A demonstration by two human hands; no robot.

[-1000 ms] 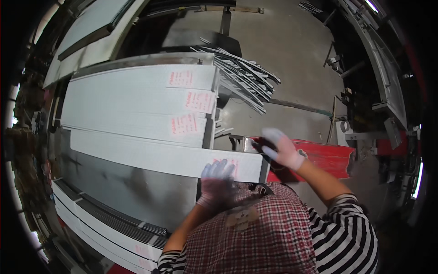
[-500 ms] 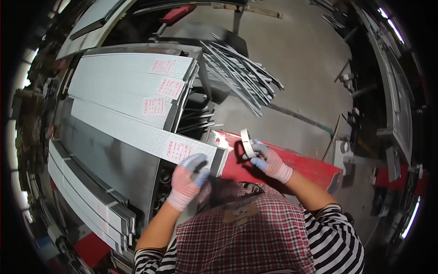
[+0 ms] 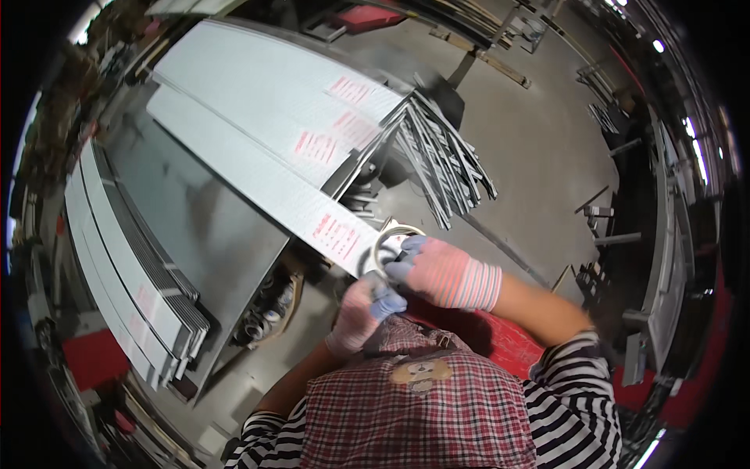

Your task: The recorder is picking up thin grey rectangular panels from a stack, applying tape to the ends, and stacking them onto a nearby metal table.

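My right hand [image 3: 445,271], in a pink-and-grey striped glove with bluish fingertips, is closed round a pale roll of tape [image 3: 378,247]. The roll is tilted at the near end of a long white panel [image 3: 262,186] bearing red print. Just below the roll, my left hand [image 3: 361,313], gloved alike, has its fingers pressed together close to the panel's end. Whatever lies between those fingers is hidden and slightly blurred. The panel sticks out past the other white panels [image 3: 258,78] beside it on the metal table.
A grey metal tabletop [image 3: 195,180] separates the panels from a bundled stack of long strips [image 3: 129,258] at left. Thin metal bars [image 3: 445,160] lie heaped beyond the table. A red surface [image 3: 512,344] is beside my right arm, and a box of small parts [image 3: 269,313] sits below the table edge.
Both hands have come together at the panel's end; the left moved right, and the right brought the tape roll leftward. The view has shifted and turned.
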